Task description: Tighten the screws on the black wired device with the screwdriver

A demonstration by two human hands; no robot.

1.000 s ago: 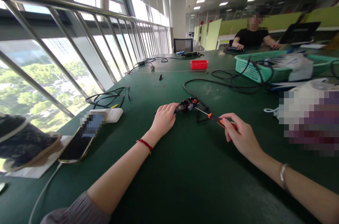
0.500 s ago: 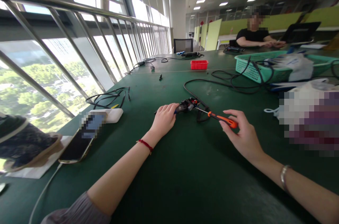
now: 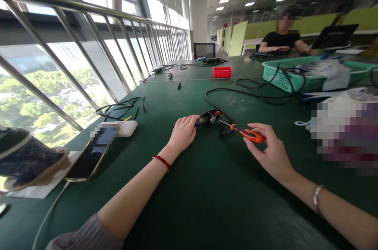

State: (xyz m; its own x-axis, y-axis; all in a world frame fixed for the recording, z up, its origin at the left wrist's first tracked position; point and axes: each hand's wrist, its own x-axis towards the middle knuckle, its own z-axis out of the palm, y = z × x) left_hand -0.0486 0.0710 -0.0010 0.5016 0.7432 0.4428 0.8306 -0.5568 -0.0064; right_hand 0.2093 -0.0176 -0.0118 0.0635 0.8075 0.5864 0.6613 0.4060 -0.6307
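My left hand (image 3: 183, 130) is wrapped round the near end of a dark, corded device (image 3: 209, 117) lying on the green table. Its far end looks opened up, with small black and red parts showing; I cannot make out its exact kind. An orange-and-black screwdriver (image 3: 248, 133) points leftward, its thin shaft reaching the exposed parts. Around the end of its handle close the thumb and fingers of my right hand (image 3: 270, 149). A black cable (image 3: 220, 89) runs from beyond the device toward the right.
A phone (image 3: 93, 153) and white case (image 3: 126, 128) lie at left, near black cables (image 3: 121, 108). Farther back stand a red tray (image 3: 222, 72) and a green basket (image 3: 283, 78) holding bags and cable. Another person (image 3: 282, 39) sits across the table. A metal railing (image 3: 112, 15) borders the left.
The screwdriver handle has turned and shifted slightly left in my right hand, whose fingers moved a little. My left hand stays put. Across the table, the other person's hands have moved apart.
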